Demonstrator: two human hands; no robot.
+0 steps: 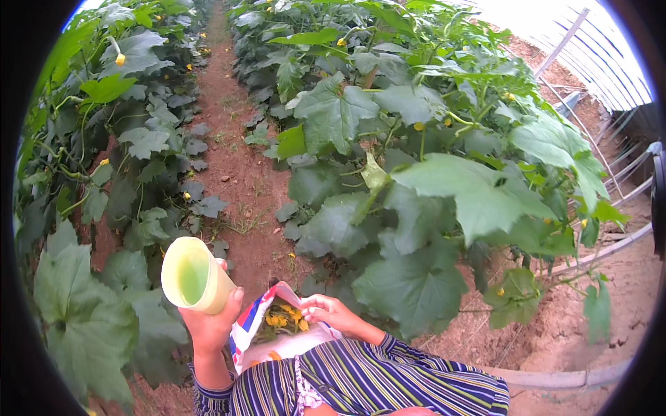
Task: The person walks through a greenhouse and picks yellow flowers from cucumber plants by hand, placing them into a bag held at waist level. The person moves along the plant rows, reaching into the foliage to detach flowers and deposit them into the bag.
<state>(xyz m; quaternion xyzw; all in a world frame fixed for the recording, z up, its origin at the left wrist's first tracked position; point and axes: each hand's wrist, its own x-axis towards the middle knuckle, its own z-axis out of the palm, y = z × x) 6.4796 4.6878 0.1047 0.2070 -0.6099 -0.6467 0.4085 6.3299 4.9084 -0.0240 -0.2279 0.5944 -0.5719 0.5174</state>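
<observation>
My left hand (212,328) is wrapped around a pale yellow plastic cup (221,291), its mouth tilted toward me. Pale green liquid (193,281) shows inside it. To the right of the cup, a white woven sack (283,347) with red and blue print gapes in front of my body. Yellow blossoms (285,318) with green parts lie in its mouth. My right hand (333,313) is at the sack's right rim with fingers bent; whether it pinches the rim or a blossom cannot be made out.
Leafy vines with yellow flowers, apparently cucumber plants (338,112), crowd the right side; another row (140,140) stands left. A reddish dirt path (234,171) runs between them. Curved pipes (598,260) and a sloping pole (562,44) of a greenhouse frame are at far right.
</observation>
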